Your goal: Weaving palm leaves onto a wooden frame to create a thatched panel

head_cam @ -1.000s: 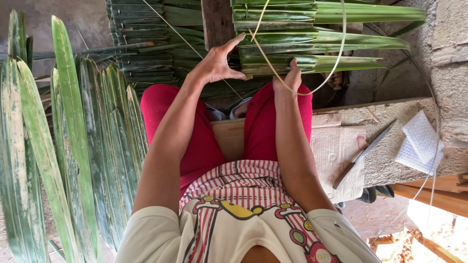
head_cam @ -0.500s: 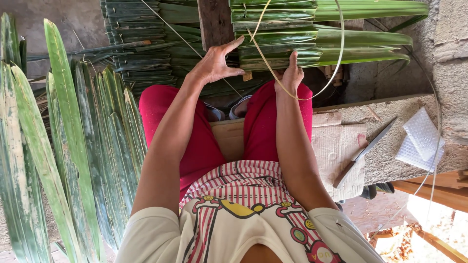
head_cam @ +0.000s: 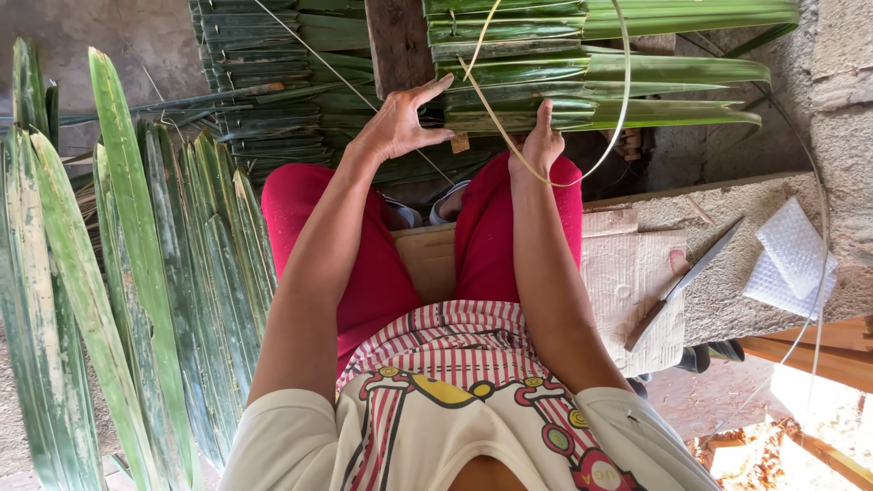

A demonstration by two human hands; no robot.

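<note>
The folded palm leaves (head_cam: 582, 86) lie stacked just beyond your knees, and your right hand (head_cam: 538, 144) now presses its raised fingers against their near edge, gripping the thin pale strip (head_cam: 509, 127) that loops up over them, having crept slightly farther onto the stack than a second ago. Your left hand (head_cam: 398, 123) stays spread and unclenched, thumb touching the stack's left end (holding nothing). A knife (head_cam: 684, 282) rests untouched on the bench (head_cam: 727, 314) at right, loose long leaves (head_cam: 136, 273) at left.

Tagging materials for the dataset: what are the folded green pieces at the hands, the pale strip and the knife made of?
Folded green pieces: palm-like leaf, glossy, ribbed lengthwise. Pale strip: thin and springy, holds a loop; probably a leaf midrib or cane. Knife: dull grey metal blade, handle looks like dark wood. Left hand and right hand rest on the leaves.
</note>
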